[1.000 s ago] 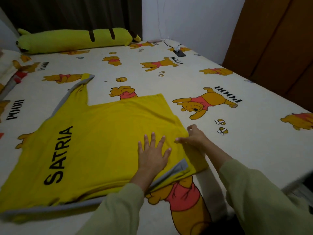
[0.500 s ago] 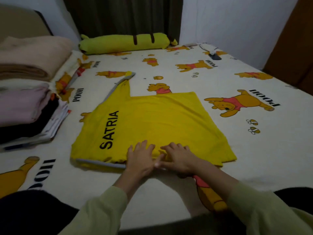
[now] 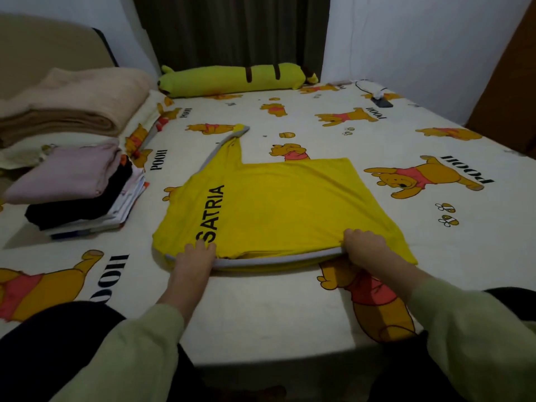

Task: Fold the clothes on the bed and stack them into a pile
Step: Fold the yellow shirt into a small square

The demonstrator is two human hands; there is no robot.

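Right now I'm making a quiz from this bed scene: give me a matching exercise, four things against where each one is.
Things:
1. yellow shirt
2. long green pillow
3. folded pile
4. beige blanket

Places:
A. far end of the bed, by the curtain
B. left side, just behind the pile
C. mid-bed, near edge held by both hands
D. left side, beside the shirt

Pairs: 1-C, 2-A, 3-D, 4-B

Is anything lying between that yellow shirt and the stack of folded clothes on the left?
Nothing visible. Only bare Pooh-print bedsheet lies between the yellow shirt and the pile of folded clothes. The left hand and right hand already grip the shirt's near edge.
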